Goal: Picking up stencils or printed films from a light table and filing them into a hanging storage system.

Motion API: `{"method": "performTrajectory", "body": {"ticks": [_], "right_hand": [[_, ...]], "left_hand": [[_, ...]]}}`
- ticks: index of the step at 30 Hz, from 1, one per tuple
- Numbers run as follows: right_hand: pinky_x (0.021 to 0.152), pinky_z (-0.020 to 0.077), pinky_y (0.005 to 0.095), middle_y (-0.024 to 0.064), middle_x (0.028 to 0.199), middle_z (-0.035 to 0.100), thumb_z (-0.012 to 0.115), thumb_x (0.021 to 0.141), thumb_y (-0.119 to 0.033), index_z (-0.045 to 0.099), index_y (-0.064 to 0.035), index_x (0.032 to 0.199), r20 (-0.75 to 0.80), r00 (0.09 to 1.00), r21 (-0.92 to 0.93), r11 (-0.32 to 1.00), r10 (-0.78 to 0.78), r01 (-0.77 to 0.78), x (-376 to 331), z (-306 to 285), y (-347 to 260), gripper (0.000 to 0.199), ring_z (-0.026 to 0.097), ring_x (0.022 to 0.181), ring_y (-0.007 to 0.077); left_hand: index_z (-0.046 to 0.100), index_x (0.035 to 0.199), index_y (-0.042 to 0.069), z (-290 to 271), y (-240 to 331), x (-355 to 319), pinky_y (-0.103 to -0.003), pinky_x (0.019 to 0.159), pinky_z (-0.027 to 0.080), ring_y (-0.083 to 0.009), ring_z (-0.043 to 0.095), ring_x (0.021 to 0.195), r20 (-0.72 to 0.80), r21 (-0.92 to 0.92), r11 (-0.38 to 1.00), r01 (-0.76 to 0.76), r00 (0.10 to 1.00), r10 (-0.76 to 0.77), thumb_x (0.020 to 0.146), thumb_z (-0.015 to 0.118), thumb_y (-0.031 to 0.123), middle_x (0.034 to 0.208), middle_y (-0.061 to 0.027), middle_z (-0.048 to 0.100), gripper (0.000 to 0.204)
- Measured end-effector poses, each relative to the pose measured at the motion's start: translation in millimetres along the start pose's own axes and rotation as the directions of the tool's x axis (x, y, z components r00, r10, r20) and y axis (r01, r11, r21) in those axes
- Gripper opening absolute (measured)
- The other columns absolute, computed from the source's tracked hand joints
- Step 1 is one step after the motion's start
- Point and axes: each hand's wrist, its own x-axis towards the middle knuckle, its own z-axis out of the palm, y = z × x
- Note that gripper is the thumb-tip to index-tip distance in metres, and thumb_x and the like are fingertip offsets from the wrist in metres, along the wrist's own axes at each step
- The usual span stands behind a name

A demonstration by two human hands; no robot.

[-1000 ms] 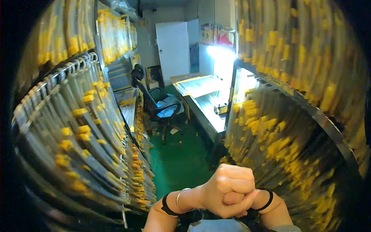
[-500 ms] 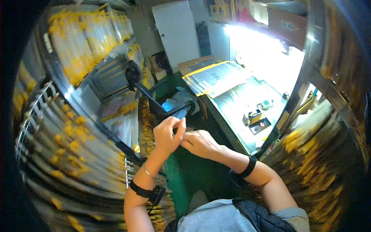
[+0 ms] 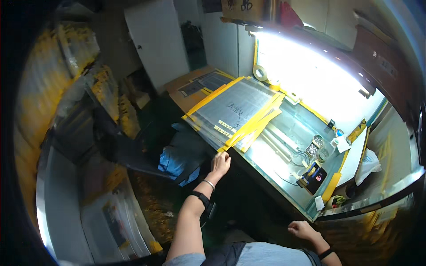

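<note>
My left hand (image 3: 220,163) reaches forward to the near corner of a stack of clear sheets with yellow edge strips (image 3: 239,111). Its fingertips touch that corner at the bench's front edge, and I cannot tell whether they grip it. A black band and a thin bracelet sit on that wrist. My right hand (image 3: 303,229) hangs low, close to my body, with fingers loosely curled and nothing in them. The stack lies on a brightly lit, glass-topped workbench (image 3: 284,177).
A black chair with a blue cushion (image 3: 177,155) stands left of the bench. On the bench are a tape roll (image 3: 259,72), glass jars (image 3: 317,144) and a small black box (image 3: 313,173). Racks of yellow-tipped bundles (image 3: 106,84) line the left side.
My hands, joined in front of me before, have parted. The left has gone out to the sheet stack's corner and the right has dropped low. My view has swung toward the bench.
</note>
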Motion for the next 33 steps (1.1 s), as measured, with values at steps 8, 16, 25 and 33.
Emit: {"method": "performTrajectory", "body": {"ticks": [8, 16, 25, 33], "right_hand": [[0.072, 0.0523, 0.0356, 0.0156, 0.085, 0.068, 0.066, 0.082, -0.02, 0.067, -0.0042, 0.096, -0.171, 0.943, 0.216, 0.945, 0.286, -0.247, -3.8, 32.4, -45.7, 0.021, 0.067, 0.079, 0.0286], [0.079, 0.0508, 0.0399, 0.0158, 0.093, 0.067, 0.062, 0.084, -0.022, 0.066, -0.006, 0.098, -0.111, 0.922, 0.171, 0.92, 0.372, -0.351, 7.1, 27.8, -68.6, 0.023, 0.064, 0.088, 0.0327], [0.076, 0.0513, 0.0385, 0.014, 0.09, 0.067, 0.061, 0.084, -0.02, 0.065, -0.0059, 0.097, -0.18, 0.941, 0.109, 0.956, 0.287, -0.271, 20.3, 16.6, -99.6, 0.02, 0.065, 0.085, 0.0305], [0.077, 0.0515, 0.0361, 0.0145, 0.091, 0.068, 0.062, 0.086, -0.018, 0.064, -0.0035, 0.102, -0.12, 0.955, 0.039, 0.963, 0.271, -0.268, 21.7, 16.7, -107.3, 0.022, 0.066, 0.087, 0.0284]], "left_hand": [[0.058, 0.094, 0.01, 28.9, -49.0, 79.2, -0.041, 0.083, 0.043, -0.0282, 0.051, 0.096, 0.011, 0.197, 0.979, -0.055, 0.998, 0.054, 0.062, 0.081, 0.035, 0.095, -0.009, 0.05, 0.046], [0.066, 0.098, 0.01, 14.8, -61.6, 87.2, -0.039, 0.082, 0.045, -0.026, 0.053, 0.094, 0.128, 0.03, 0.993, -0.113, 0.986, 0.108, 0.067, 0.079, 0.03, 0.093, -0.0072, 0.053, 0.039], [0.062, 0.078, 0.006, 10.0, -43.0, 116.4, -0.037, 0.076, 0.045, -0.0247, 0.058, 0.082, -0.022, 0.191, 0.809, -0.556, 0.822, 0.569, 0.074, 0.064, 0.009, 0.081, -0.0066, 0.059, 0.005], [0.064, 0.077, 0.008, -16.8, -29.1, 145.7, -0.042, 0.062, 0.047, -0.0338, 0.061, 0.071, -0.121, -0.201, 0.979, -0.037, 0.993, 0.013, 0.083, 0.062, 0.019, 0.074, -0.0112, 0.063, 0.012]]}}
